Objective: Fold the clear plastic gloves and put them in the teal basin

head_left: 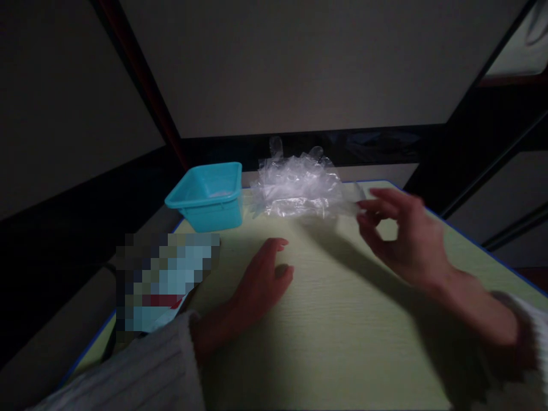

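A heap of clear thin plastic gloves (299, 185) lies at the far middle of a pale green table (334, 319). My right hand (400, 234) hovers just right of the heap, thumb and fingers pinching its transparent edge. Resting flat on the table, my left hand (259, 285) has its fingers together and holds nothing, about a hand's width in front of the heap. A turquoise plastic tub (209, 197) stands at the far left corner, left of the heap.
A flat blurred printed item (165, 279) lies at the table's left edge near my left wrist. The table has a blue rim (483, 245). Dark metal frame bars (492, 165) rise behind and to the right. The room is dim.
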Motion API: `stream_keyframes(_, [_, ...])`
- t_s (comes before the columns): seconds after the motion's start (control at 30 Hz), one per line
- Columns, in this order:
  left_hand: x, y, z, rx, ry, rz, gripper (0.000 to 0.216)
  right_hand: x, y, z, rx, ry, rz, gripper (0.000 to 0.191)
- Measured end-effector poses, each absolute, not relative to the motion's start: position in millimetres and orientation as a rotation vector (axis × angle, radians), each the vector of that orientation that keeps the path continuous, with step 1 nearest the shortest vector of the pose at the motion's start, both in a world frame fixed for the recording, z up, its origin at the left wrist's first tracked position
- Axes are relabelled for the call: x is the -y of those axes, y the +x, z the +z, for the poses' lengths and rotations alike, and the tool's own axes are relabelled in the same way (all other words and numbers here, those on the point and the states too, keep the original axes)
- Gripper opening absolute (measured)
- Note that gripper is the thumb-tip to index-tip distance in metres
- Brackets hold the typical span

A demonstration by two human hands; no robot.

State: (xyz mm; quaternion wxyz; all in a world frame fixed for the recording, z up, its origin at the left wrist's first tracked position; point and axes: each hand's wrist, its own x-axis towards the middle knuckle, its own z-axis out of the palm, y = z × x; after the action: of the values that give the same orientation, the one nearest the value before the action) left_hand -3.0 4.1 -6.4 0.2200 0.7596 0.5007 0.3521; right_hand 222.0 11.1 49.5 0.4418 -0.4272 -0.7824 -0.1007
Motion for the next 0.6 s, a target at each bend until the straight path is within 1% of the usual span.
stream_keyframes(0.07, [-5.9, -4.0, -5.8, -1.416, 2.066, 0.985, 0.034, -3.1, 209.8, 39.6, 2.321, -0.840, -0.465, 0.032])
stream_keyframes(0.13, [-7.7, -5.1, -5.1, -1.437, 2.026, 1.010, 0.032, 2.9, 198.0, 30.6, 2.521, -0.611, -0.666, 0.031])
stream_keyframes(0.17, [-8.5, -5.5, -4.6, -1.442, 2.006, 1.025, 0.032, 5.3, 193.2, 27.1, 2.568, -0.534, -0.713, 0.029])
stream_keyframes(0.33, [-9.4, -7.0, -1.2, -1.391, 1.982, 1.107, 0.029, 16.0, 183.2, 20.1, 2.621, -0.346, -0.701, 0.022])
stream_keyframes(0.43, [-7.0, -7.4, 1.3, -1.247, 2.048, 1.158, 0.030, 21.5, 182.9, 20.0, 2.657, -0.301, -0.630, 0.021])
stream_keyframes(0.6, [-1.1, -6.3, 3.9, -1.036, 2.165, 0.999, 0.032, 23.6, 182.5, 21.1, 2.679, -0.248, -0.586, 0.017])
